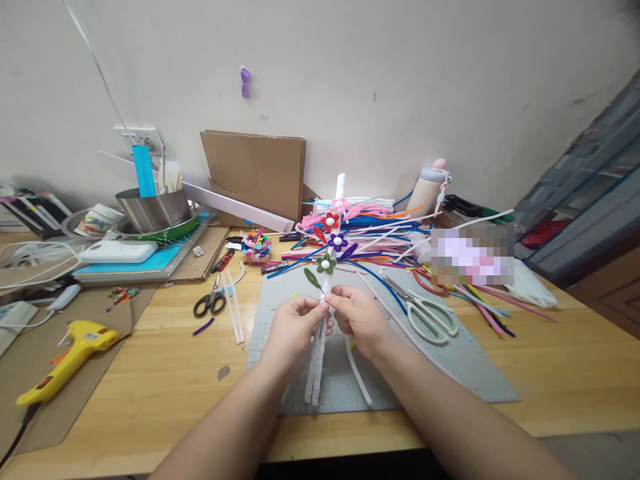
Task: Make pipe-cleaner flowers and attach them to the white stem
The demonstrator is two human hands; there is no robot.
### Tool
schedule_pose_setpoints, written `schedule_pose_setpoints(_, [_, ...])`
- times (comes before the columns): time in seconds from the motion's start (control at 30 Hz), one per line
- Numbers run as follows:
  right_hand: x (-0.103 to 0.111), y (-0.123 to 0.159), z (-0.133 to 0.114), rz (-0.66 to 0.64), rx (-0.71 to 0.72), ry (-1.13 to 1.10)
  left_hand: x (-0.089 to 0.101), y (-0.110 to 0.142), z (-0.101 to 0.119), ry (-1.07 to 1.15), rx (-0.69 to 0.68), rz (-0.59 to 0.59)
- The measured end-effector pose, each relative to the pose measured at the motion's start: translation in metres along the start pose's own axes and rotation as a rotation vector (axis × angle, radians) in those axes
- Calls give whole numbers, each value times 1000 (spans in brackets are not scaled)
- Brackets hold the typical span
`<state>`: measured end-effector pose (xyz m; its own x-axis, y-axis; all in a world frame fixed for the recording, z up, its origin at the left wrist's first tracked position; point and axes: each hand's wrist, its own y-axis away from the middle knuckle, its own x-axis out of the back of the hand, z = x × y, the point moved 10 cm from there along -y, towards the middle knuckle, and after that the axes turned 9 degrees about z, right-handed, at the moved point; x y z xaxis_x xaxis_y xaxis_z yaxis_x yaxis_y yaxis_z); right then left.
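Upright in front of me is a pipe-cleaner flower stem [316,373], white, with several small flowers up its length. From bottom to top they are a green flower [320,265], a purple flower [344,243], a red flower [331,225] and a pink one. A green leaf [313,278] sticks out to the left, just above my fingers. My left hand [295,327] and my right hand [363,323] meet on the stem below the green flower, both pinching it. Beneath my right hand a loose white pipe cleaner [357,377] lies on the grey mat [400,393].
Green-handled scissors [433,317] lie right on the mat; black-handled scissors [210,303] lie left. A pile of coloured pipe cleaners [380,227] spreads behind. A yellow glue gun [75,353] rests far left, near a metal pot [155,210]. Cardboard [253,177] leans on the wall.
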<state>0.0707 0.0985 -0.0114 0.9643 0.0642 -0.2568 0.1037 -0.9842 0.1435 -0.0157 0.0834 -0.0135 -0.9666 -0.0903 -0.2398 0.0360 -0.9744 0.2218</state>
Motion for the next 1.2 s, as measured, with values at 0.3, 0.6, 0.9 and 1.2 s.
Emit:
schedule_pose_setpoints(0.3, [-4, 0, -2, -78, 0, 56, 4, 2, 13, -115, -169, 60])
schedule_pose_setpoints(0.6, [-5, 2, 0, -56, 2, 96, 13, -2, 22, -8, -128, 94])
schedule_pose_setpoints(0.9, [-13, 8, 0, -165, -11, 57, 15, -8, 18, 8, -71, 23])
schedule_pose_setpoints(1.2, [-12, 6, -1, -148, -26, 49, 15, -4, 23, 83, -50, 16])
